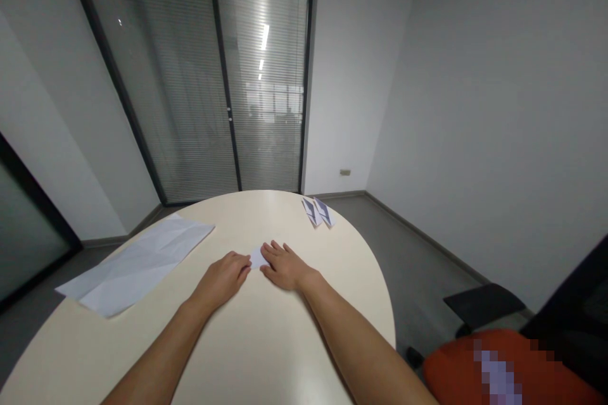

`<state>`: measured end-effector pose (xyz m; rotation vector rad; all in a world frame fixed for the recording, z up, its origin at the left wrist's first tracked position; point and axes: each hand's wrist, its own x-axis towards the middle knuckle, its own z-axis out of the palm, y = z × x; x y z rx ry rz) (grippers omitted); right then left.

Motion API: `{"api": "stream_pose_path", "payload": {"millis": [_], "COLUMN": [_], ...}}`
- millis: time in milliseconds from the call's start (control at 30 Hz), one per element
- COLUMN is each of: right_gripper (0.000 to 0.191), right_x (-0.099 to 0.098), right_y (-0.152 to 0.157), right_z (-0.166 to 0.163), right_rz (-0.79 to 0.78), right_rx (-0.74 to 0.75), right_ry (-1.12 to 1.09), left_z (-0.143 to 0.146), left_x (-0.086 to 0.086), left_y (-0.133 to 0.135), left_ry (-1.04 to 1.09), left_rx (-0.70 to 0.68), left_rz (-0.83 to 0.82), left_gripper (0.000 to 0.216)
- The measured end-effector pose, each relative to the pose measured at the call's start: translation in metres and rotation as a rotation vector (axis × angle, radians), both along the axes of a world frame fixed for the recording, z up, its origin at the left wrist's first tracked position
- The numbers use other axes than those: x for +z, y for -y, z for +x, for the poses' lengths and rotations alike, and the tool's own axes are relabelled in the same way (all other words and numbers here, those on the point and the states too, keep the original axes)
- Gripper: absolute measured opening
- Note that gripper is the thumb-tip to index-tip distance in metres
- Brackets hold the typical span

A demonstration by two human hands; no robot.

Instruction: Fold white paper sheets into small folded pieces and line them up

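A small piece of white paper (257, 258) lies on the round table (247, 342) between my hands, partly covered by them. My left hand (227, 276) pinches its left edge between thumb and fingers. Over the right end of the paper rests my right hand (284, 266), palm down and flat, fingers stretched out and a little apart. How the paper is folded under the hands is hidden.
To the left, a large creased white sheet (137, 266) hangs slightly over the table's edge. Two small folded paper pieces (318, 212) with dark markings lie at the far right rim. An orange chair (451, 361) stands at the right.
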<state>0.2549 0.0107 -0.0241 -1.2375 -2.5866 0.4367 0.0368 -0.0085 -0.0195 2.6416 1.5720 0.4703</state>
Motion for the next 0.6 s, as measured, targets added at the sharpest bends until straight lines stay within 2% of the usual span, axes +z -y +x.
{"api": "stream_pose_path", "payload": {"millis": [67, 233, 600], "right_gripper": [0.063, 0.077, 0.075], "right_x": [-0.002, -0.007, -0.005], "right_y": [0.001, 0.006, 0.002], "right_z": [-0.001, -0.011, -0.010], "right_rz": [0.009, -0.001, -0.109], "right_rx": [0.007, -0.034, -0.136], "right_ry": [-0.011, 0.048, 0.089], "left_z": [0.000, 0.001, -0.001], "left_x": [-0.001, -0.007, -0.008], "left_y": [0.000, -0.003, -0.006], "left_ry": [0.004, 0.028, 0.030], "left_rx": [-0.015, -0.025, -0.022], "left_rz": [0.011, 0.048, 0.045], "left_gripper": [0.025, 0.025, 0.026]}}
